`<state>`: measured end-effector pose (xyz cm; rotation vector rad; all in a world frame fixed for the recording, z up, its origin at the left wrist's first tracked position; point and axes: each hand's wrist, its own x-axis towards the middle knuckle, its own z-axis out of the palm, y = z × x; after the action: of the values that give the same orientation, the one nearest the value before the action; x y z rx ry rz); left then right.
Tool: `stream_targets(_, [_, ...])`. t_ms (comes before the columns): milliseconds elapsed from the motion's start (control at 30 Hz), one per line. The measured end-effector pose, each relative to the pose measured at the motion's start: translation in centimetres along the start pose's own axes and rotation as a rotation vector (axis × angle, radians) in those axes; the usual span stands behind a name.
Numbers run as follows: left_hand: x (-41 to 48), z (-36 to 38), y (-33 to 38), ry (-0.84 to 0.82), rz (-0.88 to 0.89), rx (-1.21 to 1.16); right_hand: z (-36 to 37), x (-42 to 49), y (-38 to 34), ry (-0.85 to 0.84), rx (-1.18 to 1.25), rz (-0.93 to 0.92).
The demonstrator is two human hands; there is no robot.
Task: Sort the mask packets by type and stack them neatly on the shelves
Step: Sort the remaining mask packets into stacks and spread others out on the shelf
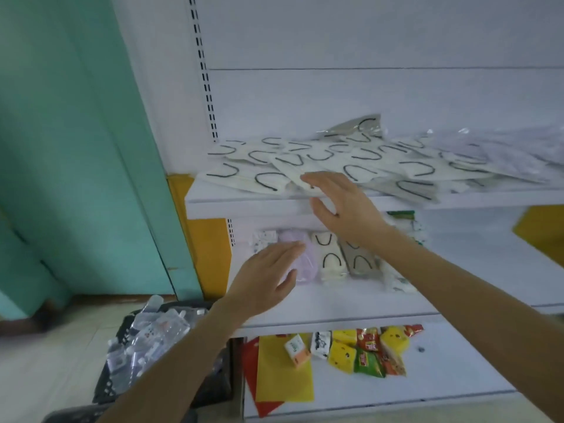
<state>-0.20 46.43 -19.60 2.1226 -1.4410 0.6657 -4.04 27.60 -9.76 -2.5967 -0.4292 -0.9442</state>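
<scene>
Several cream mask packets with black ear loops (360, 166) lie scattered across the upper shelf (244, 203), with a grey packet (357, 126) on top at the back. My right hand (341, 206) hovers open over the front edge of that pile, fingers spread. On the middle shelf (457, 288) stand small stacks: a lilac stack (302, 251), a cream stack (331, 257), a grey stack (361, 264) and a patterned one (264, 239). My left hand (268, 279) is open in front of the lilac stack, holding nothing.
A black crate (122, 383) full of clear mask packets (152, 334) sits on the floor at the lower left. The bottom shelf holds snack packets (369, 352) and red and yellow sheets (280, 374). A teal wall (76, 148) is at the left.
</scene>
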Motion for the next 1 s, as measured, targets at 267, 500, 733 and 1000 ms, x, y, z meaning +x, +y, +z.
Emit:
stream_targets(267, [7.9, -3.0, -0.7, 0.209, -0.229, 0.22, -0.6, 1.3, 4.9, -0.265, -0.12, 0.289])
stream_targets(500, [9.3, -3.2, 0.3, 0.305, -0.618, -0.305, 1.4, 2.0, 5.0, -0.103, -0.136, 0.123])
stream_targets(733, [11.5, -4.4, 1.1, 0.249, -0.905, -0.8, 2.6, 1.4, 1.8, 0.042, 0.191, 0.03])
stream_targets(1000, [9.8, -6.9, -0.6, 0.392, -0.941, -0.682, 4.2, 1.7, -0.7, -0.09, 0.199, 0.071])
